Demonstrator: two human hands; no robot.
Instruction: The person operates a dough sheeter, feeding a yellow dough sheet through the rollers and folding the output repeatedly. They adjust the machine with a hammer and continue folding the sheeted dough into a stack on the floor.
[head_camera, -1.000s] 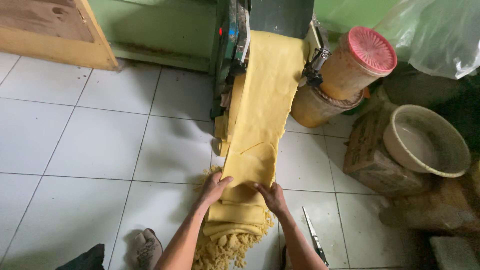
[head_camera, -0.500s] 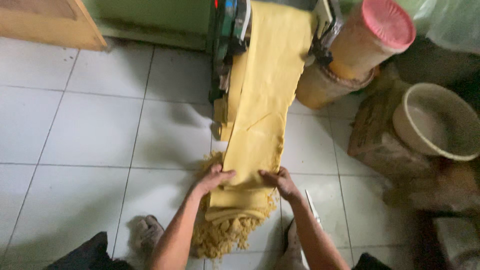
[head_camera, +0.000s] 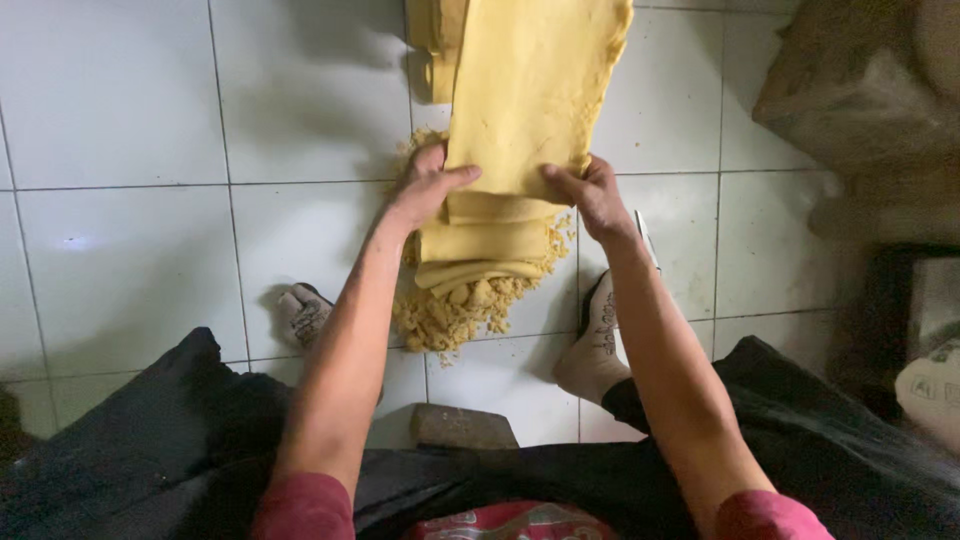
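White floor tiles (head_camera: 130, 250) fill the head view, with crumbly dough scraps (head_camera: 450, 310) heaped between your socked feet. Your left hand (head_camera: 425, 190) and right hand (head_camera: 590, 195) each pinch an edge of the yellow dough sheet (head_camera: 530, 90), fingers closed on it, just above its folded stack (head_camera: 480, 245), which rests on the scraps.
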